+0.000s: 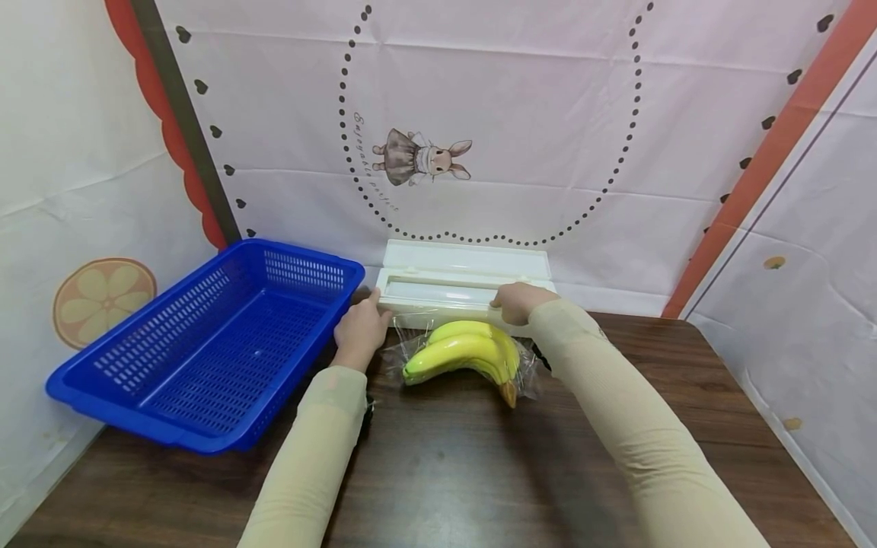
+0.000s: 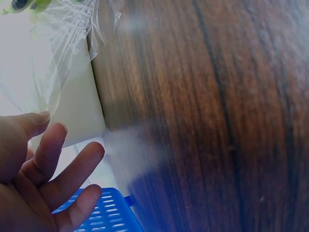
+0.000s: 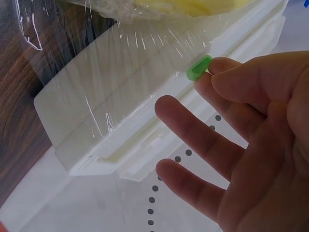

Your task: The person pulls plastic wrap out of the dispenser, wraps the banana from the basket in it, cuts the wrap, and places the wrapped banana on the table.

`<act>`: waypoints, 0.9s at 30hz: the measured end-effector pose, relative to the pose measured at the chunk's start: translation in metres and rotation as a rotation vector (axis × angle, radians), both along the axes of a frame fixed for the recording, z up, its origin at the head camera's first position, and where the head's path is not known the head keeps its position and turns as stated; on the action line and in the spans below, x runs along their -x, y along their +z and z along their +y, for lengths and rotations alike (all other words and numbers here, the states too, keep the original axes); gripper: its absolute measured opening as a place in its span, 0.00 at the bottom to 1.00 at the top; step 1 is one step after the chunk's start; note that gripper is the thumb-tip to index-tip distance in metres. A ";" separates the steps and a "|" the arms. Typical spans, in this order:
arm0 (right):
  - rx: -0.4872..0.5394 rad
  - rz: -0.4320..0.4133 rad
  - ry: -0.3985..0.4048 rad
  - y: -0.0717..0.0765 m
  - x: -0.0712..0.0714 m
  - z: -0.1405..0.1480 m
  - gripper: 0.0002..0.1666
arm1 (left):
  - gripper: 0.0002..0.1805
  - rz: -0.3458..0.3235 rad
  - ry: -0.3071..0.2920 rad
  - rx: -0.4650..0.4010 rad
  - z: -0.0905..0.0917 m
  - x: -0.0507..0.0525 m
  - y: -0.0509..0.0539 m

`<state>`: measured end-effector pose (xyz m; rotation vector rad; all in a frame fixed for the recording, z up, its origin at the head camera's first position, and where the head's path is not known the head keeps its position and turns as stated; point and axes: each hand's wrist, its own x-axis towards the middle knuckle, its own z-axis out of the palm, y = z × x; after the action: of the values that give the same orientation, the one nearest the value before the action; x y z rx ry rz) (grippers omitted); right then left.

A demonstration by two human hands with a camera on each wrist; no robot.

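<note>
A white cling film dispenser (image 1: 414, 313) stands at the back of the table with its lid (image 1: 469, 259) raised. Stretching from it, clear cling film (image 3: 96, 77) runs over and around a bunch of yellow bananas (image 1: 462, 354) lying just in front. At the dispenser's left end my left hand (image 1: 361, 332) pinches the film between thumb and index finger, its other fingers spread. My right hand (image 1: 522, 303) is over the dispenser's right part; in the right wrist view, its thumb and index finger pinch a small green slider (image 3: 199, 68) on the dispenser's cutting rail.
A blue plastic basket (image 1: 294, 380) with slotted walls stands at the left, close beside my left hand. Behind the dispenser rises a printed cloth backdrop (image 1: 521, 129), with more cloth along both sides. Dark wooden tabletop (image 1: 445, 472) lies in front of the bananas.
</note>
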<state>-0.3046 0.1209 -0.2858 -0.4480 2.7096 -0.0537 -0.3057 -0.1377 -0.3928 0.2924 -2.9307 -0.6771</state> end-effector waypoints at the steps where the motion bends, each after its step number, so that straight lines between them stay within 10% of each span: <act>1: 0.000 -0.002 0.000 0.000 0.000 0.001 0.36 | 0.33 -0.001 -0.002 0.000 0.000 0.000 0.000; 27: -0.005 -0.005 0.005 -0.004 0.005 0.006 0.36 | 0.36 0.042 0.004 0.009 0.001 0.003 -0.001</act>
<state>-0.3094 0.1273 -0.2897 -0.4525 2.7033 -0.0461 -0.3085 -0.1363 -0.3942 0.2803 -2.8917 -0.6605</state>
